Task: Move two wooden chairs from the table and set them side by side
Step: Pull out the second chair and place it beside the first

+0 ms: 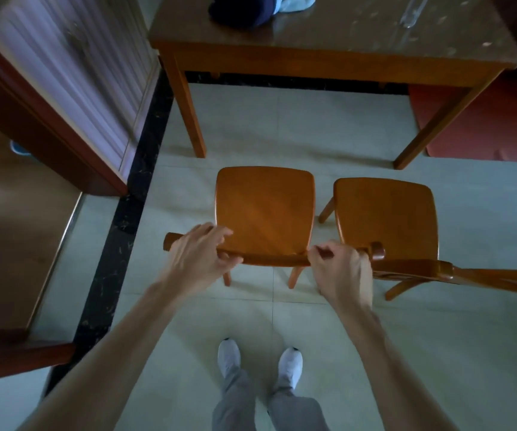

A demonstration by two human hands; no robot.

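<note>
a wooden table (328, 59) stands at the far side of a pale tiled floor (282, 126), and two wooden chairs sit clear of it, nearer the person, with open floor between their front edges and the table legs. the left chair (265, 209) and the right chair (386, 217) stand close together with a narrow strip of floor showing between the seats; both face the table, and their backs point toward the person. the left chair lies straight ahead of the person, and its top back rail (269, 259) runs left to right across the view, directly under both hands. the left hand (198, 256) rests over the left end of that rail with its fingers spread and only loosely curled, so it looks like a light touch rather than a firm hold. the right hand (339, 269) is curled closed around the right end of the same rail, just beside the rounded end of the right chair's rail (377, 251). the right chair's back sweeps off to the right, untouched. the pair already looks nearly side by side, so what remains is probably a small nudge of the left chair.
</note>
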